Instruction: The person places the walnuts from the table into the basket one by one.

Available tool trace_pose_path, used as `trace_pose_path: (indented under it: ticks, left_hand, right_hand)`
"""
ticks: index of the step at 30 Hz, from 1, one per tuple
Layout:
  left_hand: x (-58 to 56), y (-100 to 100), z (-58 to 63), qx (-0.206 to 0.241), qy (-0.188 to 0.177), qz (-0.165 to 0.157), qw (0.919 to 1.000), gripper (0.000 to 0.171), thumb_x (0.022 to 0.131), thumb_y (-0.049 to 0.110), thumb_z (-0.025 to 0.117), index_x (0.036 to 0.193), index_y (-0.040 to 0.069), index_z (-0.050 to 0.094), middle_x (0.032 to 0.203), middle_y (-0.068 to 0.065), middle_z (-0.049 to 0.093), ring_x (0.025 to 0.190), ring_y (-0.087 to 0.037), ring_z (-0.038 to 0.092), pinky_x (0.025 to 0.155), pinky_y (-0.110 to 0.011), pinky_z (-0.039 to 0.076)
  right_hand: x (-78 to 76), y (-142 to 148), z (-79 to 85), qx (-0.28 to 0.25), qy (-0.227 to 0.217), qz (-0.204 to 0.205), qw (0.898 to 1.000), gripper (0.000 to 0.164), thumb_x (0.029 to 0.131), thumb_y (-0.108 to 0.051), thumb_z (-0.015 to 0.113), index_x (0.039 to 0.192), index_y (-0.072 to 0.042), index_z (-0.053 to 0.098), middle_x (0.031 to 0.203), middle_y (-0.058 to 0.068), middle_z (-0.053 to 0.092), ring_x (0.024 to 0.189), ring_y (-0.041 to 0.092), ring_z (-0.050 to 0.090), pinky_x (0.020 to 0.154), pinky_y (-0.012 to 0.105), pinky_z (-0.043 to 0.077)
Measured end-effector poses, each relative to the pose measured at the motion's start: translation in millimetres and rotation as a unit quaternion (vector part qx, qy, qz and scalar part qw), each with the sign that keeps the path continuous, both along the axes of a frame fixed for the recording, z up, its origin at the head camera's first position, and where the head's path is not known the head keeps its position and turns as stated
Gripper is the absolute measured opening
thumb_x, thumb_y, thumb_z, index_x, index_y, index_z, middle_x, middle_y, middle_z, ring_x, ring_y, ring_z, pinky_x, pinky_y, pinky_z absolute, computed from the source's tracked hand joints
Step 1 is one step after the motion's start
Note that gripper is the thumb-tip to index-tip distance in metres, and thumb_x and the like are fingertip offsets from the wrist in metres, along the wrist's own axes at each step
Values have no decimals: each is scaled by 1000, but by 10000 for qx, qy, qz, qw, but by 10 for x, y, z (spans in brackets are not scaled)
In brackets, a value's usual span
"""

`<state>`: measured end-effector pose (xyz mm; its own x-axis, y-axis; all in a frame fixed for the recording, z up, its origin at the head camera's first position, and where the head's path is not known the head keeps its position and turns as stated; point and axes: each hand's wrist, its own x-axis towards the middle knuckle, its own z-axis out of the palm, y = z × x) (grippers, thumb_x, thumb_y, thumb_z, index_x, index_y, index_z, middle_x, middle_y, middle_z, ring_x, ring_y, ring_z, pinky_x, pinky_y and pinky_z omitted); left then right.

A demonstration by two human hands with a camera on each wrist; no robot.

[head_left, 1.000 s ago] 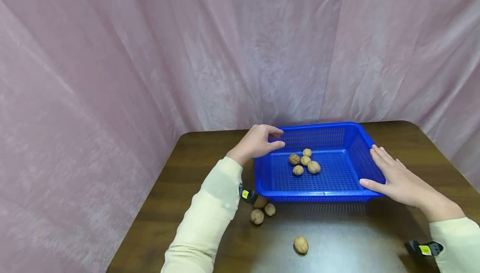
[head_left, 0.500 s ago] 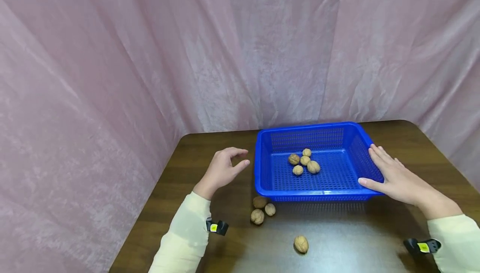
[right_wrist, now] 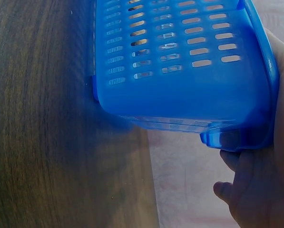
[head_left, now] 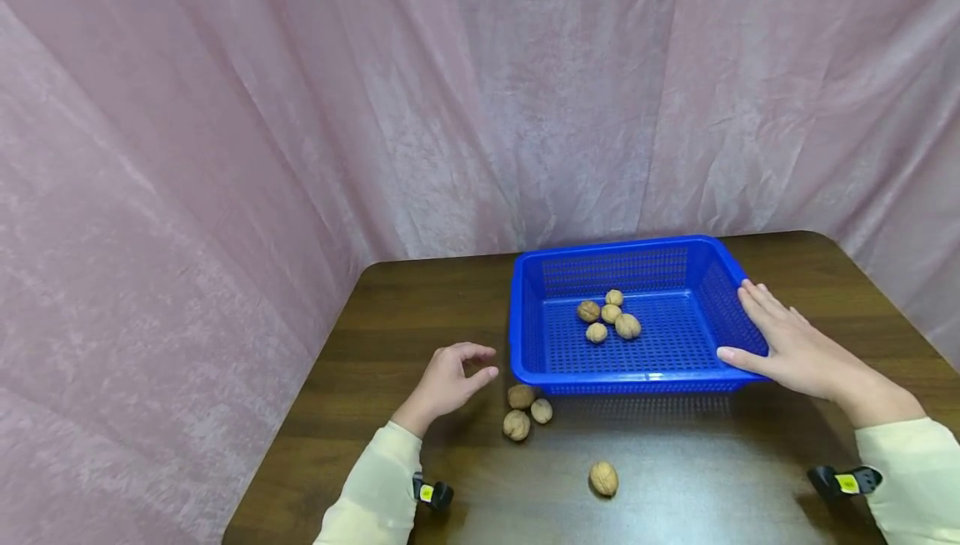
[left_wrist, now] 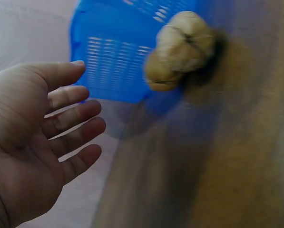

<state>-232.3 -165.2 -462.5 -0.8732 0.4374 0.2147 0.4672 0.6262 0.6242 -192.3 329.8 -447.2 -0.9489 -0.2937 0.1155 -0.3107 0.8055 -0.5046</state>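
A blue plastic basket (head_left: 585, 383) with perforated walls stands on the table, several walnuts (head_left: 627, 327) lying on its floor. My right hand (head_left: 798, 357) rests on the basket's right rim near the front corner, fingers extended and thumb over the edge. Left of the basket, my left hand (head_left: 444, 380) is in the air, holding nothing, its fingers relaxed and apart from the thumb. Just to its right, three walnuts (head_left: 516, 426) sit close together by the basket's front left corner. Two of the walnuts (left_wrist: 185, 42) show in the left wrist view, one partly hidden.
Nearer the front lies a single walnut (head_left: 603, 478), apart from the group. The brown wooden table (head_left: 405, 320) has rounded far corners. A pink curtain (head_left: 480, 112) hangs behind and to the left of it.
My left hand has moved from over the basket's left rim leftward and then toward the front, beside the loose walnuts. The right hand stays on the basket's rim.
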Motion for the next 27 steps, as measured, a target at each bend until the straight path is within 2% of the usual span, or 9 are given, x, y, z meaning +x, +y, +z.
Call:
trace_pose_path:
  ticks: [3, 7, 10, 14, 22, 27]
  left_hand:
    - [-4, 33, -146, 50, -170, -172, 9997, 31, 89, 24, 71, 113, 5, 69, 108, -4, 69, 98, -18, 64, 84, -38, 52]
    - [-4, 66, -318, 100, -358, -308, 9988, 33, 86, 26, 74, 112, 7, 70, 106, -1, 70, 97, -14, 65, 84, -34, 52]
    - [-7, 91, -400, 143, -437, -345, 9983, 32, 83, 26, 77, 110, 9, 71, 105, 0, 70, 97, -12, 65, 85, -32, 52]
    - [-21, 130, -427, 79, -388, -364, 9986, 32, 81, 27, 78, 108, 10, 71, 102, 1, 70, 96, -12, 64, 86, -32, 51]
    - [-30, 188, -426, -406, -311, -400, 9979, 36, 80, 38, 77, 104, 12, 72, 101, 4, 68, 98, -10, 62, 87, -30, 49]
    - [-42, 209, -428, -593, -276, -539, 9964, 34, 80, 38, 77, 103, 13, 72, 100, 5, 68, 97, -10, 61, 87, -30, 49]
  right_hand:
    - [-5, 3, -15, -11, 55, -6, 10000, 97, 91, -48, 60, 152, 2, 4, 159, 19, -2, 145, 27, -12, 111, 58, -7]
    - [-8, 1, -26, -35, 97, 20, 9999, 97, 91, -48, 61, 153, 1, 4, 159, 18, -2, 145, 27, -12, 112, 56, -8]
    - [-11, -2, -23, -41, 90, 33, 9999, 97, 91, -48, 61, 153, 1, 4, 159, 18, -3, 145, 26, -12, 112, 56, -8]
    - [-12, 1, -19, -59, 125, 62, 9999, 96, 92, -46, 61, 153, 1, 4, 159, 19, -3, 145, 27, -12, 111, 59, -7]
    - [-6, 9, -34, -85, 133, 28, 9999, 96, 91, -46, 61, 153, 1, 4, 159, 18, -2, 145, 26, -12, 112, 58, -5]
    - [-3, 13, -51, -120, 191, 54, 9997, 95, 92, -45, 61, 153, 1, 5, 159, 19, -1, 145, 27, -11, 112, 56, -6]
